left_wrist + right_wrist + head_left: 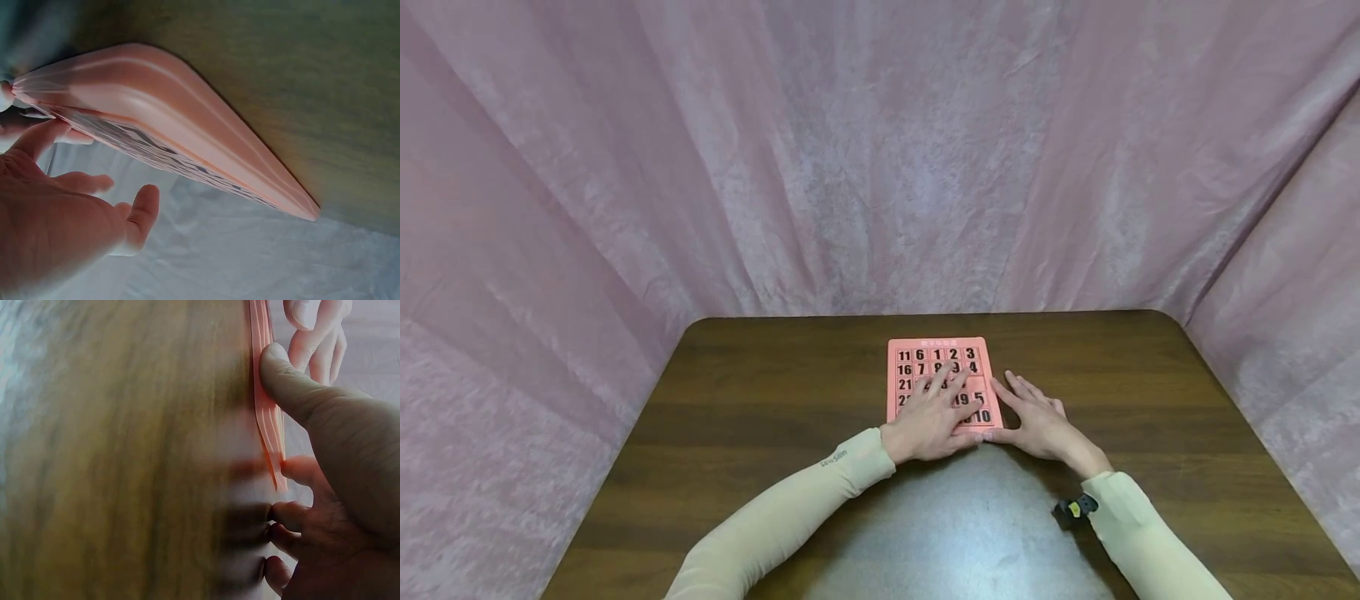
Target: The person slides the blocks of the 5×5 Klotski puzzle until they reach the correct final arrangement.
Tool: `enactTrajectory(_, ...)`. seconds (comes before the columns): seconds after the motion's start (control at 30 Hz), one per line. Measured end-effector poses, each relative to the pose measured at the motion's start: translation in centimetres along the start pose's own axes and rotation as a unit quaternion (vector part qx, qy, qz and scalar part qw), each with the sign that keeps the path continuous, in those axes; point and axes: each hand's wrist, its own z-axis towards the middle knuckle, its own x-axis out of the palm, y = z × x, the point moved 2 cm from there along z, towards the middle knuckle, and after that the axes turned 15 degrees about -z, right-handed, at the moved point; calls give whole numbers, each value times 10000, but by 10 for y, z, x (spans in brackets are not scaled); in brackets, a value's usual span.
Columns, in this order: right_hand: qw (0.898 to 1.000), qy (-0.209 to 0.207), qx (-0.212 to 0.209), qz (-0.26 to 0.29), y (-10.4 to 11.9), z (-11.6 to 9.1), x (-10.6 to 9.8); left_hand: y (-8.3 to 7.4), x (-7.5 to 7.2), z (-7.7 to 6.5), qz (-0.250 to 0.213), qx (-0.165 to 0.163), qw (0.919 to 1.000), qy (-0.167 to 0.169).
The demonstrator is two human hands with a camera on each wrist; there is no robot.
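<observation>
I see left hand [928, 423] spread over pink number board [977, 383]; right hand [1041, 423], spread, touches near and right edges.

You are in a little booth, a bit like a tent. Soft pink curtains [880, 158] hang behind your brown, wood-looking table [760, 375] and on both sides of it. You can't tell what kind of building it is in.

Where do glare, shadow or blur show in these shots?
Head view: pale glare on the near tabletop; left wrist view: the top-left corner blurs, the number board is clearer; right wrist view: wood grain soft, dark shadows beside the right hand.
</observation>
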Motion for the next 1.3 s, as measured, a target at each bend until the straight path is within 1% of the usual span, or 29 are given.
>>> enactTrajectory(0.17,10000,12,11,13,0,0,0,3,0,2,-111,-119,9999,31)
enactTrajectory(0.33,10000,48,18,72,0,1,1,8,0,5,-355,-238,9990,105)
enactTrajectory(0.5,10000,47,2,43,1,-1,0,17,3,11,-334,-372,9987,120)
enactTrajectory(0.73,10000,74,-6,4,2,-1,-1,25,1,16,-261,-387,9989,93)
enactTrajectory(0.9,10000,71,4,6,2,-2,-2,29,-1,18,-244,-459,9986,41)
enactTrajectory(0.97,10000,70,5,12,2,-2,-3,27,-2,18,-255,-441,9987,10)
enactTrajectory(1.03,10000,51,-8,15,2,-2,-2,23,-1,15,-323,-357,9988,8)
enactTrajectory(1.07,10000,47,-11,7,2,-2,-2,20,-1,13,-373,-293,9989,16)
enactTrajectory(1.2,10000,18,-6,13,1,-2,-1,4,-2,1,-333,76,9993,145)
enactTrajectory(1.3,10000,-15,-5,17,2,-2,-2,-5,-1,-7,-281,194,9991,235)
